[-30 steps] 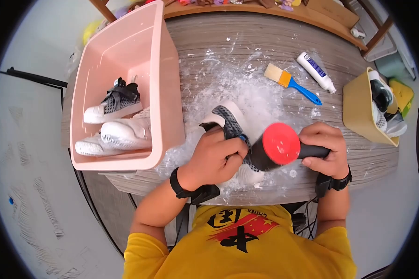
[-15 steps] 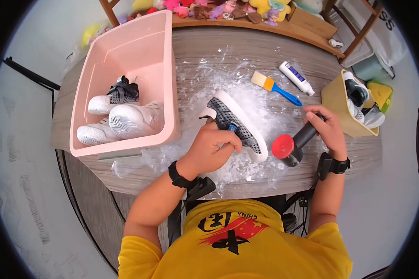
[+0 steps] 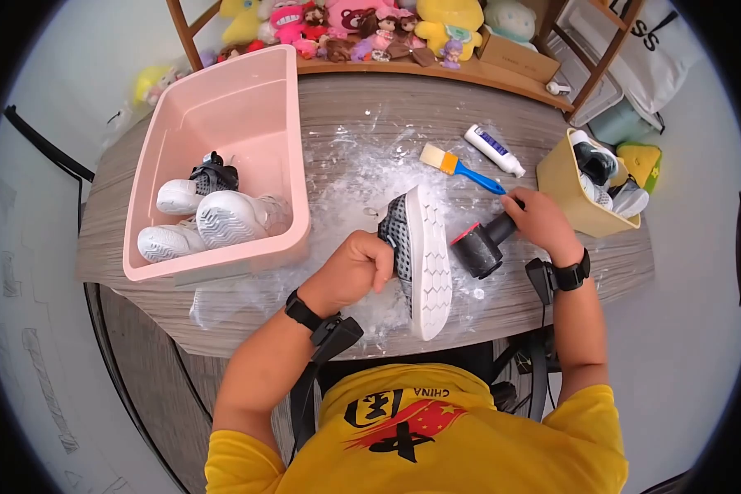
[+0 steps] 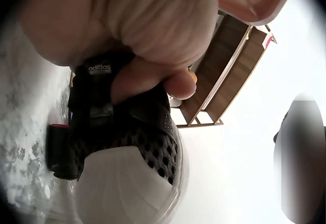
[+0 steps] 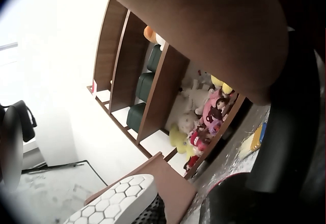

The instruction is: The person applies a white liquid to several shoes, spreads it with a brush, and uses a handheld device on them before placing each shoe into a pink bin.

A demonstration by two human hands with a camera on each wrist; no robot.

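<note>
In the head view, the left hand [image 3: 350,272] grips a black-and-white mesh shoe [image 3: 398,239] by its opening, the white patterned sole [image 3: 433,272] turned to the right. The left wrist view shows the thumb and a finger on the shoe's black upper [image 4: 147,112], above its white toe [image 4: 122,183]. Right of the shoe, the right hand [image 3: 543,222] holds a black tool by its handle [image 3: 502,228]; its thick black head [image 3: 476,252], with a red end face, points left, apart from the shoe. In the right wrist view the sole [image 5: 114,203] stands beyond the tool.
A pink bin [image 3: 299,206] with several shoes stands at the left, a yellow basket [image 3: 572,193] with shoes at the right. A blue-handled brush [image 3: 469,173] and a white tube [image 3: 494,150] lie behind the hands. White powder covers the middle of the table [image 3: 346,99]. Toys line a shelf behind.
The shoe has turned so that its sole shows to the right. The tool's head, over the shoe a second ago, has moved away to the right, its red face now mostly turned out of view.
</note>
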